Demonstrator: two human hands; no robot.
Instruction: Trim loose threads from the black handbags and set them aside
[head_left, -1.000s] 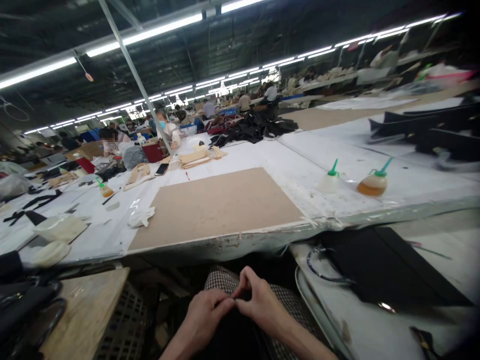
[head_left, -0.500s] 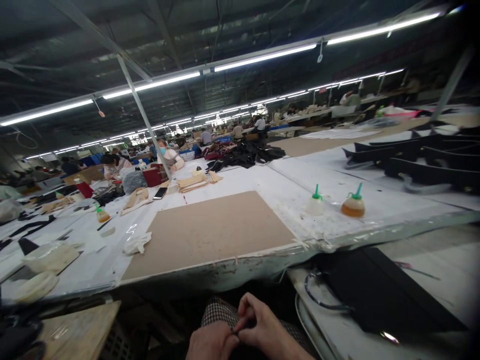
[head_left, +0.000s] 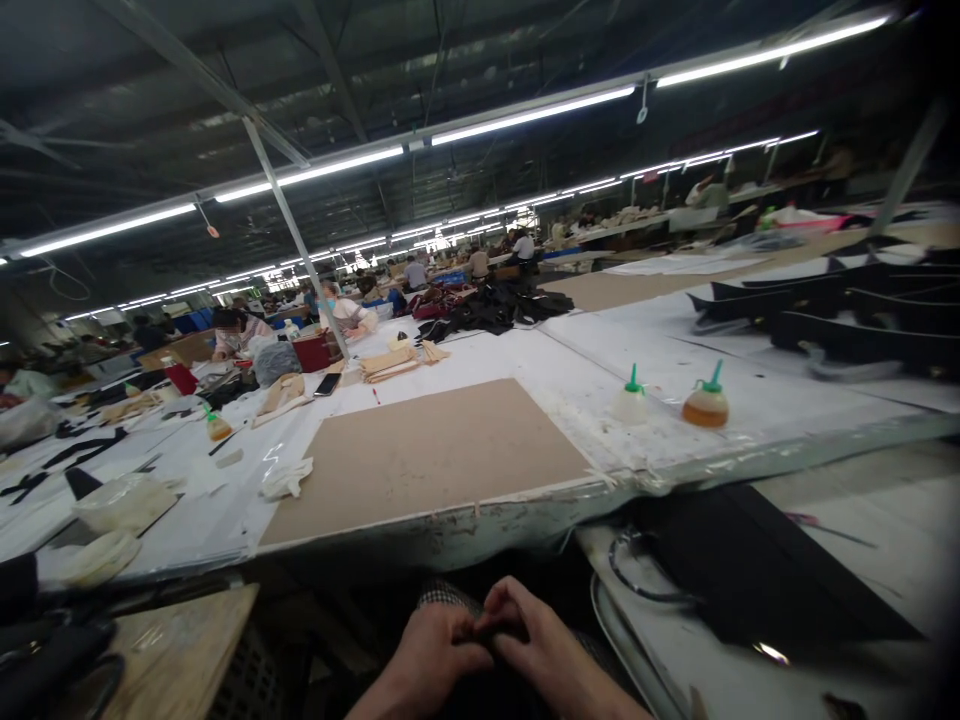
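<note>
My left hand (head_left: 439,645) and my right hand (head_left: 529,635) meet low in the view, over my lap in checked trousers (head_left: 442,597), below the edge of the work table. The fingers of both are curled and pressed together at one spot. What they pinch is too small and dark to make out. In front of them on the white table lies a brown cardboard sheet (head_left: 427,460).
Two glue bottles with green spouts (head_left: 705,400) stand right of the cardboard. A white rag (head_left: 286,478) lies at its left. A black bag piece (head_left: 750,565) rests on a side surface to my right, a wooden board (head_left: 172,650) to my left. Other people work at tables far behind.
The view tilted upward, so my hands sit lower in the frame. My fingers have closed more tightly together; the right thumb no longer sticks up.
</note>
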